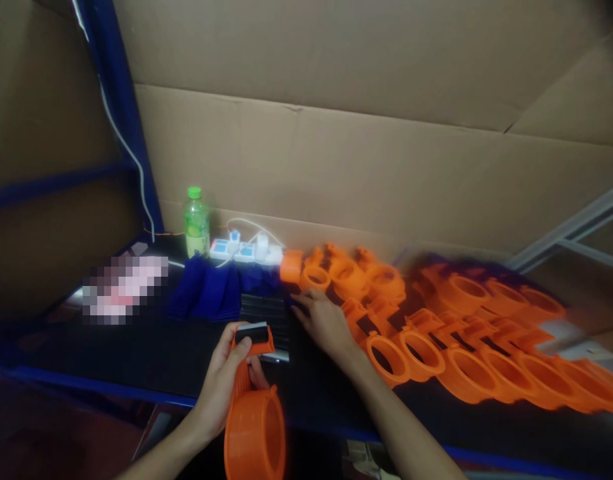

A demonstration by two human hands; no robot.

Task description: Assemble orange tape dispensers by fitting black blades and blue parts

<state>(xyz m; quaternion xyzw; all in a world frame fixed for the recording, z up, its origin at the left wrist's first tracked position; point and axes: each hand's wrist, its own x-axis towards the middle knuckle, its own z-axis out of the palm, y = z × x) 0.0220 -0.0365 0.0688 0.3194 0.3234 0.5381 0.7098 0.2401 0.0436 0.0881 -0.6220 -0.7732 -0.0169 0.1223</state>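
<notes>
My left hand is closed around an orange plastic part with a round ring at its near end and a black ridged insert at its far end. It holds the part over the front edge of the dark table. My right hand reaches forward onto a row of black ridged pieces, fingers bent down on them; whether it grips one is unclear. Just right of that hand lies a heap of several orange ring parts.
Blue plastic pieces lie behind the black pieces. A green-capped bottle and a white power strip stand at the back by the cardboard wall. A blue shelf post rises at the left. A pixelated patch sits far left.
</notes>
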